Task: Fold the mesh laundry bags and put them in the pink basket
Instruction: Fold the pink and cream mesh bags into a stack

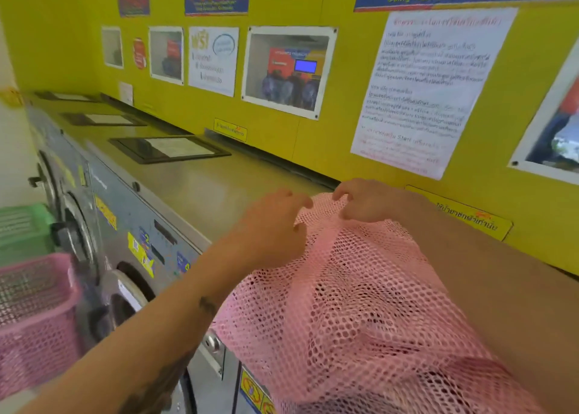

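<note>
Pink mesh laundry bag (354,294) — long axis 12-to-6; left hand (275,222), right hand (366,202) both pinching its 12 o'clock edge; pink basket (34,313) at 9 o'clock, nearer left.

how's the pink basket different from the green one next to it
The pink basket sits nearer the camera at lower left; the green basket stands behind it, farther along the washers. The pink basket shows its open top and a latticed side wall; the green basket shows only part of its slatted wall, the rest cut off by the frame and the pink basket. Both look like plastic laundry baskets with perforated walls.
</note>
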Demonstrator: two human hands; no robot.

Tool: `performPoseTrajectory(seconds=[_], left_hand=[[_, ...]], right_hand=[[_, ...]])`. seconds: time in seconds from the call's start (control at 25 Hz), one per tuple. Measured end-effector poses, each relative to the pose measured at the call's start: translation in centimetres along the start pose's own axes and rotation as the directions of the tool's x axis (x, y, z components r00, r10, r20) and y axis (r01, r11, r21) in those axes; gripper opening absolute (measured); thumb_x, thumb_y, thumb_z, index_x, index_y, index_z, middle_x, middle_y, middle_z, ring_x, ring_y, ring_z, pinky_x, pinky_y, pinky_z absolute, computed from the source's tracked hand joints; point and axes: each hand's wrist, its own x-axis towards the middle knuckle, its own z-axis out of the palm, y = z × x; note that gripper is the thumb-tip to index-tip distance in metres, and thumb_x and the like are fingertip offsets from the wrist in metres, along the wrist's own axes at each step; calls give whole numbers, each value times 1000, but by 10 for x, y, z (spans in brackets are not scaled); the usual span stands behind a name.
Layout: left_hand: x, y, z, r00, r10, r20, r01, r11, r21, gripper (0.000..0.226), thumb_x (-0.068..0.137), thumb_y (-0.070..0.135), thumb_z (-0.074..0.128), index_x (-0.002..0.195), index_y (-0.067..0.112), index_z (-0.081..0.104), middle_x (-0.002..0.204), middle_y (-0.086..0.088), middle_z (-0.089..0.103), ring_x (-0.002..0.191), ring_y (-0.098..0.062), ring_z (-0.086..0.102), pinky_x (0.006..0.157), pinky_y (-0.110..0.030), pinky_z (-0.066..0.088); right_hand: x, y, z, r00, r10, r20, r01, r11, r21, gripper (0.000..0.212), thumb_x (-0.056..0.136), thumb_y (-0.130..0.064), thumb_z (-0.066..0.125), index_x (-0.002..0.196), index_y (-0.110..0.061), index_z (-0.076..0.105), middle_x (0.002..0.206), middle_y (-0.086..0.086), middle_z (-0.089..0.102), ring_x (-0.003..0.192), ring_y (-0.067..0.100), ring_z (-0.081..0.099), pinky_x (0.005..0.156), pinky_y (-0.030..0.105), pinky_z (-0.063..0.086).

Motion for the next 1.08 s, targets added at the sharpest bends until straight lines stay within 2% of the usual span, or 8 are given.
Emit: performPoseTrajectory(seconds=[0.08,0.28,0.48,0.6,0.72,0.8,0.92,1.08], left_hand=[[6,18,18,983,132,124,-129,991,-38,46,91,42,46,135,30,48,139,2,49,125,-20,49,106,-45,40],[14,16,50,854,107,509,-159,986,59,71,83,74,29,146,43,29,158,6,27,142,-20,29,117,-53,18],[35,43,36,865,134,484,-183,982,54,54,90,50,51,140,32,44,152,2,38,139,-20,35,116,-41,27],[27,85,27,886,307,346,-297,951,-83,39,91,39,56,130,38,51,142,10,49,131,-11,42,113,-39,32],[-3,145,17,821,483,305,-378,859,-344,7,89,33,62,95,37,63,97,17,66,91,1,60,90,-30,50],[-24,179,14,762,540,358,-397,825,-402,9,88,29,63,80,30,64,75,12,63,68,-1,56,70,-26,50],[-46,214,20,726,455,515,-326,888,-324,7,84,39,66,82,32,68,65,9,59,58,-3,50,59,-28,43],[-65,237,39,739,198,644,-218,975,-49,22,73,59,68,86,43,61,73,15,49,67,-5,49,61,-28,37]], right_hand=[[-14,18,-12,997,51,61,-46,996,-76,49,91,-30,63,139,-29,51,148,-1,44,132,22,44,100,36,39],[-82,63,-37,987,104,120,-91,990,-107,47,91,-41,60,137,-39,49,135,-8,48,121,14,46,106,39,37],[-179,105,-42,943,210,258,-181,975,-132,46,94,-32,58,138,-37,46,129,-7,58,116,12,55,101,36,44],[-225,136,-49,960,223,168,-213,974,-77,41,93,-34,59,132,-42,49,123,-12,60,110,8,58,98,39,48],[-264,161,-55,961,229,155,-219,972,-82,39,93,-37,59,130,-44,49,116,-19,60,106,5,59,96,38,50],[-284,175,-55,964,203,174,-189,977,-94,40,91,-36,59,128,-47,50,110,-22,62,102,1,60,94,37,51],[-304,189,-51,973,154,171,-143,987,-79,38,87,-36,61,121,-51,53,100,-23,67,95,-1,62,89,36,53],[-309,197,-44,964,113,242,-86,989,-117,42,85,-46,65,124,-43,52,102,-18,64,92,1,61,84,33,52]])
